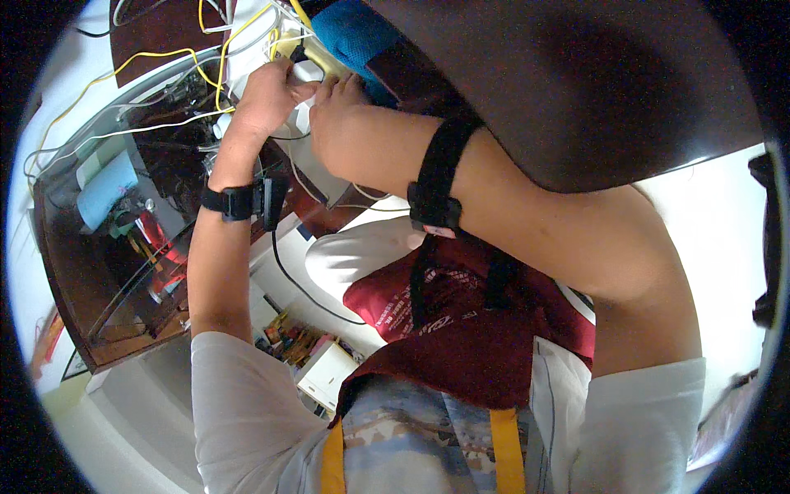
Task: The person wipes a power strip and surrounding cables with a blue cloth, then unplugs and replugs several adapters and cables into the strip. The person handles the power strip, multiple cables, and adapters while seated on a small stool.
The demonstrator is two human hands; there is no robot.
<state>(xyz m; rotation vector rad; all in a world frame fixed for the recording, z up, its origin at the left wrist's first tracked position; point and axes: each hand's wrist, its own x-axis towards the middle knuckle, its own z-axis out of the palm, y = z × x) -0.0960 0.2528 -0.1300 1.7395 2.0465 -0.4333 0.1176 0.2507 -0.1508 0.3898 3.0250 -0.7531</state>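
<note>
My left hand is at the upper middle of the view, its thumb and fingers around a small white plastic object. Close beside it, my right hand has its fingers bent at a yellowish strip or cloth; whether it grips this is hidden. A black plug or connector shows just above the white object. Yellow cables and white cables run in a tangle left of my left hand. Below the hands lies another white piece, partly covered.
A dark wood cabinet with a glass top stands at the left, with several objects behind the glass. A dark brown panel juts in above my right arm. Blue-green mesh fabric lies beyond my right hand. A black cord hangs from my left wrist strap.
</note>
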